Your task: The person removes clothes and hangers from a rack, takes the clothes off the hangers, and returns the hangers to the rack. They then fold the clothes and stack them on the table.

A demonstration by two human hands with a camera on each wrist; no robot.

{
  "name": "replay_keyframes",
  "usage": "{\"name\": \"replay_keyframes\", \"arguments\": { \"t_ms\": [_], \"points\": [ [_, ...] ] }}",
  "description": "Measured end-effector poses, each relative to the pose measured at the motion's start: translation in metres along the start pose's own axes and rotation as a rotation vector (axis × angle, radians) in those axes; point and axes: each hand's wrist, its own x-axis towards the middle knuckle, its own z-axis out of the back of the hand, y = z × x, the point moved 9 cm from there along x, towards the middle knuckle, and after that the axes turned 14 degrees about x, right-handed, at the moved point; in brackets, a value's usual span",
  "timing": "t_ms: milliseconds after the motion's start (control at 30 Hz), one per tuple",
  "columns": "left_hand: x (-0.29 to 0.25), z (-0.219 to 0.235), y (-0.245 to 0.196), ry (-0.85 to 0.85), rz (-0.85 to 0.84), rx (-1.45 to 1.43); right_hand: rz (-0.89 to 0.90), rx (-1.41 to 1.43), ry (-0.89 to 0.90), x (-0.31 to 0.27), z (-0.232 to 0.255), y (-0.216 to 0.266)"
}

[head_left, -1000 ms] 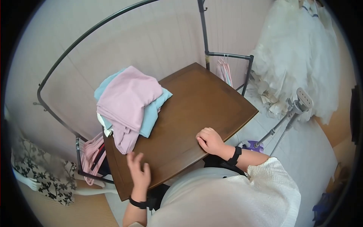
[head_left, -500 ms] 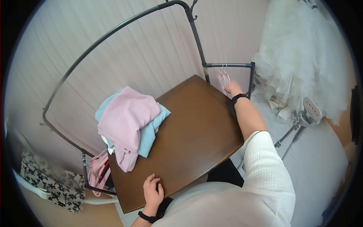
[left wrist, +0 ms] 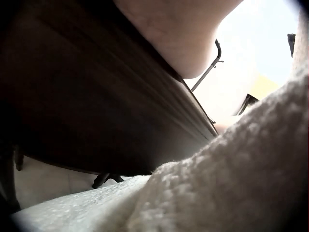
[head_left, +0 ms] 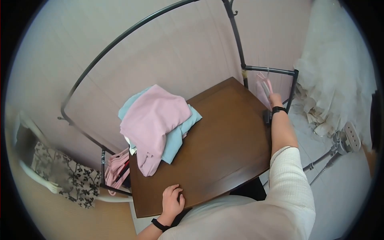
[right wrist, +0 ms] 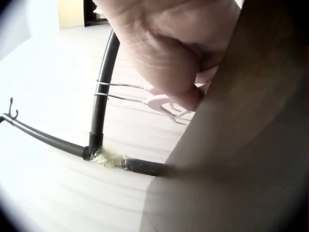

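Observation:
At the far right corner of the table, my right hand (head_left: 275,101) is at the pink hangers (head_left: 264,85) hung on the rack's side bar. In the right wrist view the fingers of my right hand (right wrist: 169,53) curl round the pink hangers (right wrist: 161,100), whose metal hooks hang over the bar. My left hand (head_left: 173,201) rests on the near edge of the brown table (head_left: 224,140), fingers loosely bent and holding nothing. Beyond it on the table lies a pile with a pink garment (head_left: 156,116) on top of a light blue garment (head_left: 173,146).
A dark metal rack (head_left: 116,42) arches behind the table. More pink hangers (head_left: 116,172) hang at its left side. A steamer head (head_left: 352,137) on a pole and white tulle dresses (head_left: 336,72) stand at the right; a mannequin in a floral skirt (head_left: 76,184) is at the left.
My right hand has moved from the table's near edge out to the hangers on the right and taken hold there. My left hand has come down onto the table's near edge. The head view has shifted.

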Motion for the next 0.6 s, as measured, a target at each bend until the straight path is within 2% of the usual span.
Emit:
{"name": "replay_keyframes", "arguments": {
  "t_ms": [33,133,267,433,500,567,600],
  "points": [
    [0.000,0.001,-0.002,-0.004,-0.013,0.000,0.002,-0.005,0.008,-0.012,0.014,0.018],
    [0.001,0.004,-0.004,-0.024,-0.023,-0.011,0.173,-0.344,0.023,-0.037,0.054,0.069],
    [0.000,0.006,-0.004,-0.043,-0.025,-0.018,0.194,-0.375,-0.068,-0.060,0.114,0.109],
    [-0.001,0.008,-0.004,-0.045,-0.014,-0.044,0.244,-0.531,0.040,-0.097,0.155,0.151],
    [-0.002,0.011,-0.004,-0.066,-0.022,-0.039,0.246,-0.541,0.020,-0.123,0.173,0.157],
    [-0.005,0.011,-0.003,-0.072,-0.025,-0.045,0.377,-0.463,-0.006,-0.163,0.191,0.176],
    [-0.006,0.010,-0.003,-0.083,-0.030,-0.048,0.352,-0.481,-0.025,-0.178,0.203,0.175]
  ]
}}
